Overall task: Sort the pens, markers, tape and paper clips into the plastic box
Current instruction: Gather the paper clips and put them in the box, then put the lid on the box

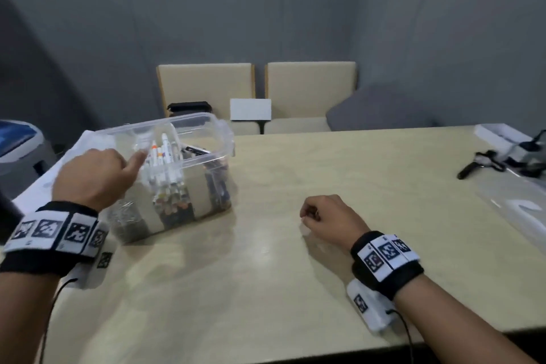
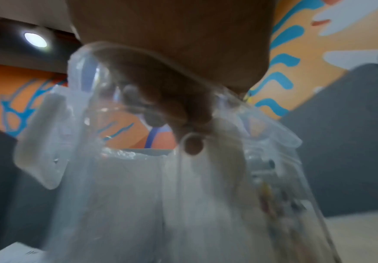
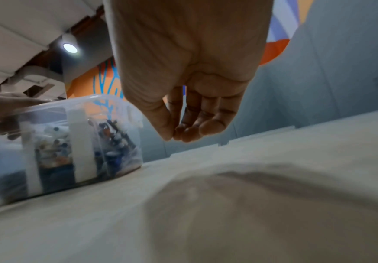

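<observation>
The clear plastic box (image 1: 206, 139) stands on the left of the beige table (image 1: 295, 275). White dividers split it. White markers (image 1: 164, 156) with coloured caps stand in the middle part, dark pens (image 1: 218, 186) fill the right part, and paper clips (image 1: 127, 216) lie in the near left part. My left hand (image 1: 97, 177) holds the box's near left rim; in the left wrist view its fingers (image 2: 160, 106) curl over the rim (image 2: 98, 53) and show through the plastic. My right hand (image 1: 322, 219) rests on the table to the right of the box, fingers (image 3: 192, 128) loosely curled against the thumb, nothing seen in them.
Two beige chairs (image 1: 310, 89) stand behind the table, with a white card (image 1: 250, 109) and a black pouch (image 1: 189, 106). Black gear (image 1: 496, 159) and a white box (image 1: 496, 133) sit at the far right, and a clear lid (image 1: 526, 210) lies nearer. White paper (image 1: 38, 183) lies under the box's left side.
</observation>
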The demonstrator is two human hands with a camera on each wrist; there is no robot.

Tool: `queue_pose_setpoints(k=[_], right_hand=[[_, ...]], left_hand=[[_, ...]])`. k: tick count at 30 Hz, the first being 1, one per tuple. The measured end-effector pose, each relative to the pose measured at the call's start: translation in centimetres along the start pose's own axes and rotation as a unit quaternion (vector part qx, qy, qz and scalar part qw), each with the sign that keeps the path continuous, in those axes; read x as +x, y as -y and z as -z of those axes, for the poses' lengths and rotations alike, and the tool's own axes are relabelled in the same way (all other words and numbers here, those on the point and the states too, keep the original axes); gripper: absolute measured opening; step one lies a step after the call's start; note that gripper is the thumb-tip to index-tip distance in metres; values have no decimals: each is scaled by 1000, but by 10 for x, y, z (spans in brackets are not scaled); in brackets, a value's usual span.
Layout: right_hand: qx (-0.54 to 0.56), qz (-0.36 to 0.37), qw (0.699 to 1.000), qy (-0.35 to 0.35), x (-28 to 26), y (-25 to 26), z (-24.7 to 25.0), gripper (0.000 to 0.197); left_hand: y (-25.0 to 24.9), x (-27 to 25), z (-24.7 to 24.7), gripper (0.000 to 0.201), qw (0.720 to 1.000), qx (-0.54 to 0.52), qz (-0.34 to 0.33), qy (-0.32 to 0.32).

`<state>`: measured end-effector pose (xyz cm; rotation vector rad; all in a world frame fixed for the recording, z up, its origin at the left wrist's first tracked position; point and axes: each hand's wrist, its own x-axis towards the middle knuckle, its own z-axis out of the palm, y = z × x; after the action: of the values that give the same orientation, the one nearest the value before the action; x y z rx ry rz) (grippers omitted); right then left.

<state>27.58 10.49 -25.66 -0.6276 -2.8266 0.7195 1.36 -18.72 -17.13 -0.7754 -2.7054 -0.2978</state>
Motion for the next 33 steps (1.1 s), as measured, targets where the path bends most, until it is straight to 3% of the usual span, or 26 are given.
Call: queue_pose_setpoints(k=[5,8,12,14,18,20,23,24,31,33], right_hand=[[-16,-32,998,-44,5,-30,27,11],[-32,-81,994,-61,7,-58,47,13],[-58,-170,979,-98,-1,-106,76,15],[-114,-235,959,-113,-9,-138,95,26],[-182,-403,884,-151,-34,-195,129,62],[-237,-455,852,-105,-55,-212,130,60],[-378,-442,813,-8,-72,-219,119,35],[-389,-439,810,-6,-74,-217,118,33],[-432,-315,844,44,-78,-167,120,29],[-447,-296,844,22,-79,-135,130,22]], left_hand=[[0,16,-31,92,990,-15,-136,-30],[-21,22,-56,84,986,-36,-159,-46],[-65,28,-77,81,980,-83,-182,-13],[-98,25,-67,84,971,-56,-230,-27],[-155,3,-37,81,956,17,-279,-90],[-167,-1,-31,78,958,21,-271,-88],[-171,-4,-30,77,962,18,-259,-84],[-170,-5,-31,76,961,13,-261,-88],[-164,-6,-30,75,956,-19,-275,-97],[-163,-4,-29,75,959,-62,-259,-102]])
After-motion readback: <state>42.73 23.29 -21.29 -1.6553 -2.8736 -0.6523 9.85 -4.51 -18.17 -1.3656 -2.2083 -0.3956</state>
